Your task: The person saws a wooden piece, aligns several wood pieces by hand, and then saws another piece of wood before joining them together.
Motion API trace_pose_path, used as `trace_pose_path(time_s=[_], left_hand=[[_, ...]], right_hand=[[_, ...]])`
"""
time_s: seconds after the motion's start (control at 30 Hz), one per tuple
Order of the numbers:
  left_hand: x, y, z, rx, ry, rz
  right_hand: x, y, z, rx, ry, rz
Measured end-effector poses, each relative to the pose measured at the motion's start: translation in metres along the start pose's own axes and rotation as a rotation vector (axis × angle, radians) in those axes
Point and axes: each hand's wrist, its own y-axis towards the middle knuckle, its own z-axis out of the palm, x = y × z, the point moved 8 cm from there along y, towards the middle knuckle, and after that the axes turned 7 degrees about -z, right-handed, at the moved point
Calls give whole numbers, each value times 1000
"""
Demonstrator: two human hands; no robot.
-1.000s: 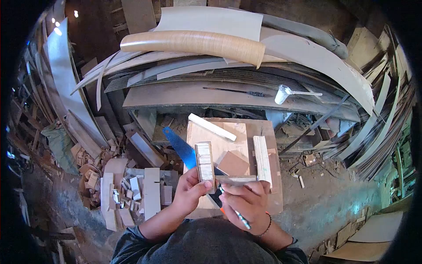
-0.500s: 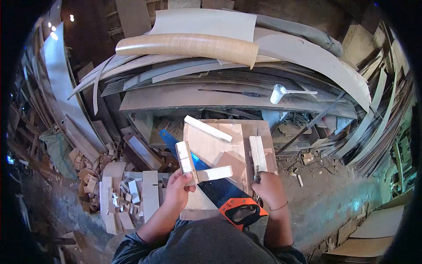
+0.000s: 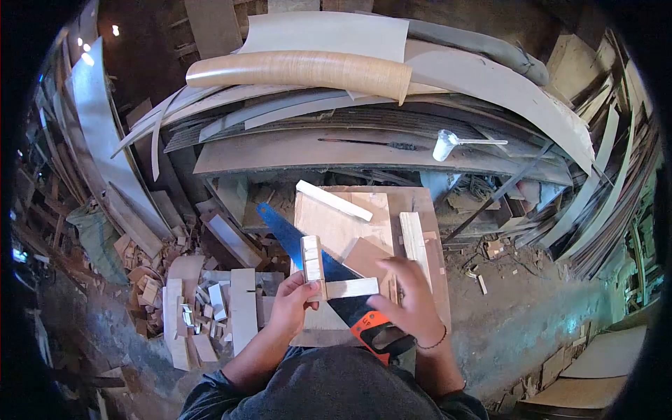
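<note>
Pinched in my left hand [image 3: 290, 302] is an L-shaped wooden piece [image 3: 353, 288], a short upright block joined to a pale bar that points right. My right hand [image 3: 414, 302] is open, thumb and fingers apart, just beyond the bar's free end. Beneath both lies a handsaw [image 3: 281, 232] with a blue blade and an orange-and-black handle [image 3: 378, 334], slanting across the small worktable [image 3: 318, 318]. On its top are a pale wooden strip [image 3: 334, 201] at the back, another strip [image 3: 413, 238] on the right, and a brown square board [image 3: 364, 256], partly covered.
A pile of wood offcuts [image 3: 210, 301] covers the floor at left. Behind the worktable stands a shelf [image 3: 266, 154] with stacked sheets, a rolled veneer-like sheet [image 3: 301, 72] and a white cup [image 3: 444, 145] with a handle. Long strips lean on both sides.
My right hand has left the right-hand strip, moving left and opening near the L-shaped piece. My left hand has shifted that piece slightly right and down.
</note>
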Motion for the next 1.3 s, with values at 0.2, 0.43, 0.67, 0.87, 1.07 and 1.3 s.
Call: trace_pose_path(time_s=[0.2,0.43,0.67,0.87,1.07,1.3], left_hand=[[-1,-7,18,170,-4,-25],[-25,-3,14,39,-95,127],[3,33,9,-22,120,-84],[43,38,62,138,173,-278],[55,48,92,304,546,-198],[17,42,136,406,977,210]], right_hand=[[-1,-15,21,225,170,75],[6,-27,-12,-14,121,17],[25,-34,-34,-123,132,-139],[23,-43,-40,-165,175,-120],[18,-52,-43,-156,231,-74],[3,-68,-30,-170,396,69]])
